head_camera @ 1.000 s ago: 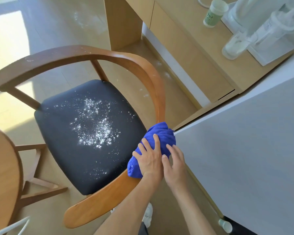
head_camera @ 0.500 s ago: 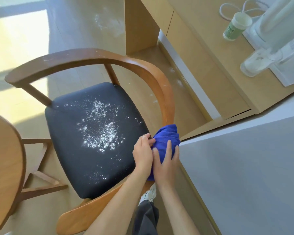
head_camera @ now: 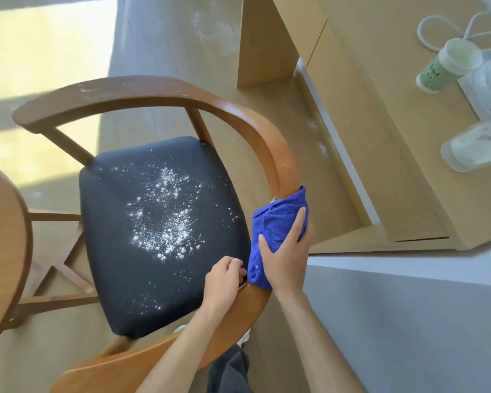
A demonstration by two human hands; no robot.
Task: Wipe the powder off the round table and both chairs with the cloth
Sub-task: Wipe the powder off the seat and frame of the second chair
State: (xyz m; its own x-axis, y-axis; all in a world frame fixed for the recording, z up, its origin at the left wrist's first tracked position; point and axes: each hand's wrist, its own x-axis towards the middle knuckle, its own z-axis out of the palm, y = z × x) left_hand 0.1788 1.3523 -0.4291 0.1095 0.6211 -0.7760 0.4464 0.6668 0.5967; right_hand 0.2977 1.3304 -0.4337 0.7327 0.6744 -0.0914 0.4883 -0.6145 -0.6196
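Powder lies scattered in white specks over the middle of the chair's black seat, with a few more flecks on the curved wooden armrest. At far left, only a rounded slice of the round table shows; the rest is cut off by the frame edge. The chair stands just beside it. The left hand sits at the seat's near right edge, fingers curled in; whether it pinches the cloth's lower corner is hard to tell. The blue cloth is wrapped around the armrest's right bend, and the right hand grips it there, fingers spread over the fabric and thumb on the inner side. At right, a wooden cabinet carries a pale green cup with a small embossed motif too faint to read, a white cord, and a clear appliance cut off at the edge. No writing is legible anywhere.
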